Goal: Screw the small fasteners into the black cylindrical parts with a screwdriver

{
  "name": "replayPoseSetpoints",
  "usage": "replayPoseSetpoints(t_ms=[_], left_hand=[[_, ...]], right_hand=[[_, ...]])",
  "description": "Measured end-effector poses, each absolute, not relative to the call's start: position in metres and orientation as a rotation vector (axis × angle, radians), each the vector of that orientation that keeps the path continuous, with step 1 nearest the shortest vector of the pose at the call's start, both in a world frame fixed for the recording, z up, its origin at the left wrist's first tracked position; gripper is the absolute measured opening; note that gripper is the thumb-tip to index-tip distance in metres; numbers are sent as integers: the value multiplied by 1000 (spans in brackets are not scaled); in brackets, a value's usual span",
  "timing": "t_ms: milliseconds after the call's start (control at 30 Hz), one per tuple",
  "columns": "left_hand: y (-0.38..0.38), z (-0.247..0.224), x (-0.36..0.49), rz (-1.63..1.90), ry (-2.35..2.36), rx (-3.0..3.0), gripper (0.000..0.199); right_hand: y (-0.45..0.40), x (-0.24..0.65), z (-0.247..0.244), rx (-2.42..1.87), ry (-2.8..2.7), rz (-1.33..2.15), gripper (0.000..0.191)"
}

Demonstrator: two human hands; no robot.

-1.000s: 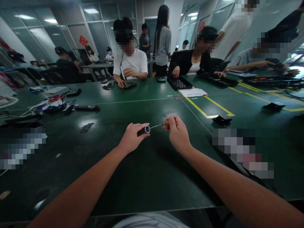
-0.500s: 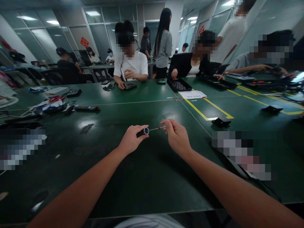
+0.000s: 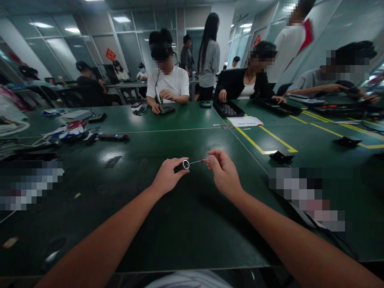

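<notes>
Between thumb and fingers, my left hand (image 3: 168, 175) grips a short black cylinder (image 3: 185, 165) whose open, silver-rimmed end faces me and to the right. Its inside is too small to make out. My right hand (image 3: 224, 170) is closed on the clear and red handle of a small screwdriver (image 3: 205, 160). The thin metal shaft points left, its tip at the cylinder's rim; I cannot tell whether it reaches inside. Both hands are held above the green table (image 3: 168, 228).
Tools and cables with red-handled scissors (image 3: 76, 124) lie at the left, near a black pen-shaped tool (image 3: 113, 137). Small black brackets (image 3: 281, 157) sit at the right. Across the table, people work at black trays (image 3: 228, 109) beside a white paper (image 3: 244, 121).
The whole view has shifted slightly. My right fingers have changed their hold a little on the screwdriver handle; the left hand keeps its grip on the cylinder.
</notes>
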State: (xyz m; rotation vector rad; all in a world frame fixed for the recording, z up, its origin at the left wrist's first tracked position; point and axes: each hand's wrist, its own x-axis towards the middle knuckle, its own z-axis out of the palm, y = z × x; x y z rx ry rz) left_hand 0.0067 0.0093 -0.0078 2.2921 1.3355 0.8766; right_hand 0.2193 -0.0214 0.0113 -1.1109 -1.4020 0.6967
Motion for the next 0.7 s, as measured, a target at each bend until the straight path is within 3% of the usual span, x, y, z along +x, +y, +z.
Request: replayPoseSetpoints(t_ms=[133,333,700], left_hand=[[7,-3,8,904,1308,2317,40],[9,-2,9,875,1293,2400,39],[10,-5,9,794,1320,2387,41]], right_hand=[[-10,219,5,-1095,-1258,830,26],[7,228,-5,-1076,-797,1315,23],[0,222,-6,-1042,-1038,944,24]])
